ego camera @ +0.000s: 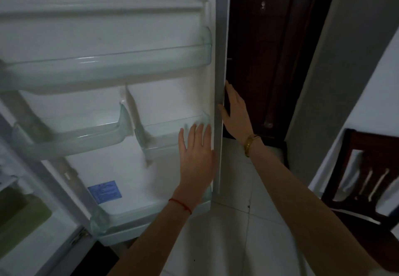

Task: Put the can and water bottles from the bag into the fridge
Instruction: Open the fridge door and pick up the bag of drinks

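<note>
The white fridge door (pixel 164 94) stands open and fills the left and middle of the view. Its clear door shelves (pixel 103 64) hold nothing that I can see. My left hand (pixel 197 152) lies flat with fingers apart on the inner face of the door, near its free edge. My right hand (pixel 235 114) rests on the door's outer edge, thumb on the rim, fingers spread behind it. Neither hand holds anything. The bag, the can and the water bottles are not in view.
The fridge interior (pixel 19 206) shows at the lower left with something green inside. A dark wooden door (pixel 265 60) stands behind the fridge door. A dark wooden chair (pixel 367 180) is at the right, over pale floor tiles (pixel 233 228).
</note>
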Action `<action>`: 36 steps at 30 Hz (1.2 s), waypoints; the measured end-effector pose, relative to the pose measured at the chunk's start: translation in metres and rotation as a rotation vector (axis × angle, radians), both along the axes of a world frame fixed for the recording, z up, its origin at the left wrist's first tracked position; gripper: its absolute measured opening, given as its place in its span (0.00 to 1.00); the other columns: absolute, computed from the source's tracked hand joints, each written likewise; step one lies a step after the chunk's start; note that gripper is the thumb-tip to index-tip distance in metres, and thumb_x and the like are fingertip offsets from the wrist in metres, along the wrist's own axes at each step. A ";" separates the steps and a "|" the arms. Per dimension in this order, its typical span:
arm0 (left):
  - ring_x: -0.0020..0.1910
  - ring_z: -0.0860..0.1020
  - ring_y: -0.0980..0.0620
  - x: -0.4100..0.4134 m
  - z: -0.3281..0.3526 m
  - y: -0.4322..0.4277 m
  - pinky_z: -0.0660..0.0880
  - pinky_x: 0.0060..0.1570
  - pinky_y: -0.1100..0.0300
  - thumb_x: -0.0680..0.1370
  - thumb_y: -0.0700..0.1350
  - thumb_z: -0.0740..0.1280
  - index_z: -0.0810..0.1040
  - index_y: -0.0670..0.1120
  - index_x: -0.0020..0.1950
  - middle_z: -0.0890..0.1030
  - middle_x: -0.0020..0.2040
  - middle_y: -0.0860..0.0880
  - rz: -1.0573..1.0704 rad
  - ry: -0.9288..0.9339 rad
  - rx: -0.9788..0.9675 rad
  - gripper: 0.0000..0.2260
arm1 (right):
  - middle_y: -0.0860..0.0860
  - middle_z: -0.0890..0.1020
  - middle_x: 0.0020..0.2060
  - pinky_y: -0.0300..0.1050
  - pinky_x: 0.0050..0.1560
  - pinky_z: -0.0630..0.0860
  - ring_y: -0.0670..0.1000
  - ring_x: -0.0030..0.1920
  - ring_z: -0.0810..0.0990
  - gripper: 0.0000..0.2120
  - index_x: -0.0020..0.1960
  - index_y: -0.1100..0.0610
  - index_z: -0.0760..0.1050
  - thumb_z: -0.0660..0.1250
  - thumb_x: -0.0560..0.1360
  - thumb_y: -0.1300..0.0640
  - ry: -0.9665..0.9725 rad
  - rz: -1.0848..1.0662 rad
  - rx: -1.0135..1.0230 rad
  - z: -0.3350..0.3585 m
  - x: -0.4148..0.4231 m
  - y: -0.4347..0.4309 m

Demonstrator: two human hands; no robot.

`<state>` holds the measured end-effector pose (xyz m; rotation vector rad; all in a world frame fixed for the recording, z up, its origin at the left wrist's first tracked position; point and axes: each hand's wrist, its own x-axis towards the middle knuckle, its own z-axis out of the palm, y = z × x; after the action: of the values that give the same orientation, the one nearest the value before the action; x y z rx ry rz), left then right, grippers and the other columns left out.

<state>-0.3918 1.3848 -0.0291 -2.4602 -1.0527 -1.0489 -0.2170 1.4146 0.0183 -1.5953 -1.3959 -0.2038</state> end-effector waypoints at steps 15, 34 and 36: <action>0.75 0.67 0.41 0.056 0.004 0.069 0.54 0.77 0.38 0.73 0.44 0.68 0.68 0.43 0.75 0.72 0.73 0.41 0.282 0.033 -0.098 0.29 | 0.50 0.59 0.76 0.55 0.75 0.60 0.53 0.74 0.61 0.33 0.77 0.48 0.47 0.61 0.79 0.57 0.066 0.248 -0.023 0.010 0.037 0.108; 0.80 0.57 0.41 0.054 0.013 0.053 0.48 0.78 0.39 0.75 0.48 0.69 0.60 0.44 0.79 0.64 0.78 0.43 0.369 0.137 -0.148 0.34 | 0.52 0.61 0.76 0.44 0.74 0.58 0.52 0.75 0.60 0.32 0.77 0.54 0.51 0.61 0.77 0.60 0.148 0.459 0.064 0.004 0.051 0.101; 0.80 0.53 0.40 0.051 0.014 0.046 0.46 0.78 0.39 0.75 0.48 0.70 0.57 0.43 0.79 0.61 0.79 0.42 0.377 0.151 -0.162 0.37 | 0.52 0.59 0.76 0.45 0.75 0.57 0.52 0.76 0.58 0.33 0.78 0.55 0.51 0.62 0.77 0.61 0.150 0.496 0.050 0.003 0.054 0.097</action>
<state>-0.3409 1.4311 -0.0153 -2.2840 -1.5228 -0.6735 -0.1631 1.5115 0.0213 -1.1531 -1.6037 0.1714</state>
